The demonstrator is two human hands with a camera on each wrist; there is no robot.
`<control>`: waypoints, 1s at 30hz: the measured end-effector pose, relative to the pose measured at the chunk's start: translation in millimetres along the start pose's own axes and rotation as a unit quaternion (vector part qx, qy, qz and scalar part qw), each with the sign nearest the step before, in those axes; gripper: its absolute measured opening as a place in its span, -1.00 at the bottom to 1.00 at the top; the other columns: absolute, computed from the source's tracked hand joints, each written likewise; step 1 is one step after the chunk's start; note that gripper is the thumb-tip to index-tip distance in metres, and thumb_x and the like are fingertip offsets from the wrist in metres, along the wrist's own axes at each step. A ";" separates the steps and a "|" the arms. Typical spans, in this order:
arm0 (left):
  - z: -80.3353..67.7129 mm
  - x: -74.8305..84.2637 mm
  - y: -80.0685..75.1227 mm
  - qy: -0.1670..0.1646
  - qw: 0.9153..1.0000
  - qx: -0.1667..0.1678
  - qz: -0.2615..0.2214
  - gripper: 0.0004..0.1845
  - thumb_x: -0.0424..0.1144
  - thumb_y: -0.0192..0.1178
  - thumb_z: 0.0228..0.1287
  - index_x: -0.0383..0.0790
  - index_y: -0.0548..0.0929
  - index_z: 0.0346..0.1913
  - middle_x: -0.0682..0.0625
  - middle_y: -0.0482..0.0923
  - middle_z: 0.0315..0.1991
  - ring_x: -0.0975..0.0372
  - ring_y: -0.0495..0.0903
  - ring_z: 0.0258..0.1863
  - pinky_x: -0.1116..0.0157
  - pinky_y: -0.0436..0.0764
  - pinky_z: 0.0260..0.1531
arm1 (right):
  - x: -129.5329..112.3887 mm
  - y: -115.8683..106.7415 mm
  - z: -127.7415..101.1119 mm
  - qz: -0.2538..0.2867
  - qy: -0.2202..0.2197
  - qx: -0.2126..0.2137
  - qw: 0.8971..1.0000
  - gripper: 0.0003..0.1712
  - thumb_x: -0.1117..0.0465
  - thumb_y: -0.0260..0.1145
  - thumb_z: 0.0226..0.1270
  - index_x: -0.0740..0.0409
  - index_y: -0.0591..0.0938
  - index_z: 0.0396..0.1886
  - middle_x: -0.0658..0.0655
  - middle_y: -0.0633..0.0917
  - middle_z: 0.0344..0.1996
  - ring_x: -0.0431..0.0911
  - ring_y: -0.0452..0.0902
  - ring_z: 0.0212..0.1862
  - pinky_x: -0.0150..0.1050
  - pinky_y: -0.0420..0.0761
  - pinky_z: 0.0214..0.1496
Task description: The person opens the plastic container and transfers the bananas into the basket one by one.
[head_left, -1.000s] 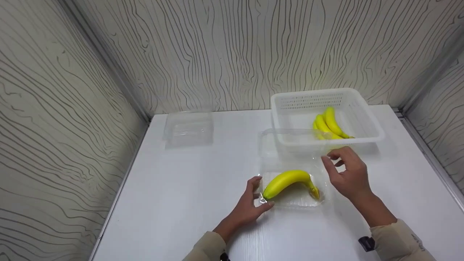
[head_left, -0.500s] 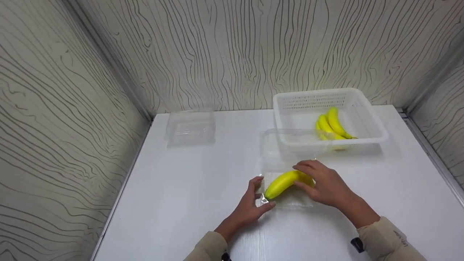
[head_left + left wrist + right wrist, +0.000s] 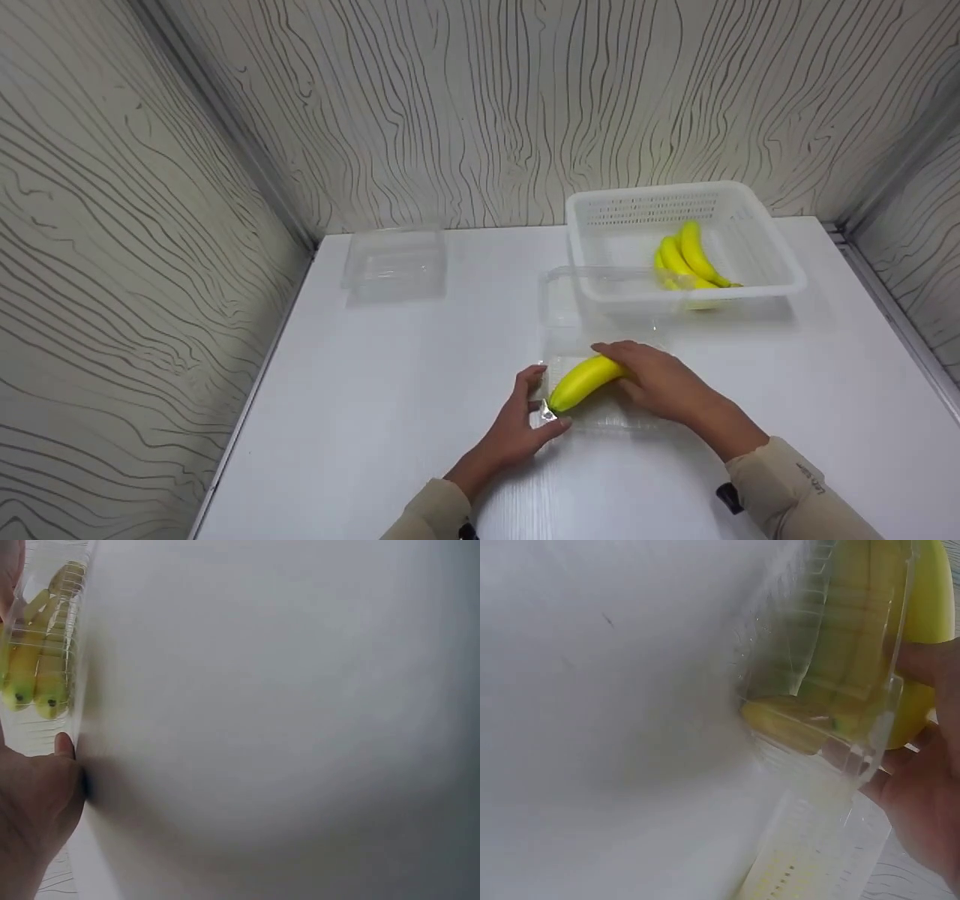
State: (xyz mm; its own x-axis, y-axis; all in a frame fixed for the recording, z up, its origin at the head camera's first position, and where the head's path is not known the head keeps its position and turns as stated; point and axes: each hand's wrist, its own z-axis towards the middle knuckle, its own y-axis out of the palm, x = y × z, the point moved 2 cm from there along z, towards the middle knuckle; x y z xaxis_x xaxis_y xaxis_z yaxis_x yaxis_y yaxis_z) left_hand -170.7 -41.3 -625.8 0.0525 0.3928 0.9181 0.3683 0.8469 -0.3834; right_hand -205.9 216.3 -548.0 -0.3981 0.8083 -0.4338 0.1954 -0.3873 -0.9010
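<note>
A clear plastic clamshell container [image 3: 600,416] stands unlatched in front of me, its lid [image 3: 559,300] tipped back toward the basket. A yellow banana [image 3: 585,384] lies slantwise in its base, blunt end toward the left corner. My left hand [image 3: 511,427] grips that left end between thumb and fingers; the left wrist view shows the thumb of this hand [image 3: 37,795] at the container's side. My right hand [image 3: 660,382] holds the banana around its stem half, hiding the stem. In the right wrist view, the fingers [image 3: 922,660] curl at the banana over the container's rim.
A white slotted basket [image 3: 765,291] holding several bananas [image 3: 696,255] stands at the back right, partly behind the raised lid. More clear plastic packaging [image 3: 397,262] sits at the back left of the white table [image 3: 360,405]. Patterned walls [image 3: 480,112] enclose the table's back and sides.
My right hand has come down from the container's right side and moved left onto the banana, taking hold of its stem half. The left hand keeps its grip on the container.
</note>
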 end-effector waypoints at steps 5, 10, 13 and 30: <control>-0.4 -1.2 0.0 0.000 1.000 0.000 0.000 -0.05 0.21 0.36 0.34 0.18 0.06 0.64 -0.08 0.25 0.66 0.03 0.47 0.53 0.00 0.54 0.48 | 1.5 -2.7 3.8 0.022 0.013 -0.013 1.000 -0.32 0.32 0.37 0.48 -0.11 0.53 0.54 0.09 0.69 0.38 0.16 0.62 0.39 0.26 0.53 0.49; 0.0 -1.5 -0.1 0.006 1.000 0.002 -0.001 -0.05 0.20 0.37 0.35 0.18 0.07 0.64 -0.08 0.25 0.66 0.02 0.44 0.56 0.01 0.55 0.47 | 1.3 -3.9 6.6 0.045 0.036 -0.019 0.998 -0.32 0.37 0.35 0.45 -0.14 0.57 0.51 0.12 0.68 0.39 0.21 0.59 0.42 0.31 0.49 0.50; 0.0 -0.5 -1.0 0.010 1.000 0.003 -0.004 -0.05 0.18 0.38 0.35 0.12 0.07 0.64 -0.08 0.25 0.66 0.03 0.40 0.59 0.03 0.55 0.48 | 0.7 -3.5 7.5 0.050 0.040 -0.019 0.998 -0.33 0.39 0.36 0.44 -0.12 0.58 0.49 0.13 0.70 0.37 0.21 0.60 0.40 0.31 0.50 0.50; -0.5 0.1 -1.1 -0.002 1.000 0.003 0.002 -0.05 0.18 0.39 0.33 0.23 0.08 0.63 -0.03 0.25 0.66 0.03 0.56 0.44 -0.04 0.56 0.46 | 0.2 -1.1 9.9 0.041 0.016 0.008 0.999 -0.42 0.49 0.36 0.34 0.09 0.66 0.34 0.16 0.76 0.24 0.20 0.68 0.28 0.28 0.58 0.43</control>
State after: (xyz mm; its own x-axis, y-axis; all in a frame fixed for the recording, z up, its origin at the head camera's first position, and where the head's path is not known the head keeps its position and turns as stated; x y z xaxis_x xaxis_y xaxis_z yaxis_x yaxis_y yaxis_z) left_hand -170.6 -42.4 -625.2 0.0509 0.3981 0.9159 0.3633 0.8469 -0.3883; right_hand -215.1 212.5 -547.2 -0.3519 0.7875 -0.5060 0.2122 -0.4594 -0.8625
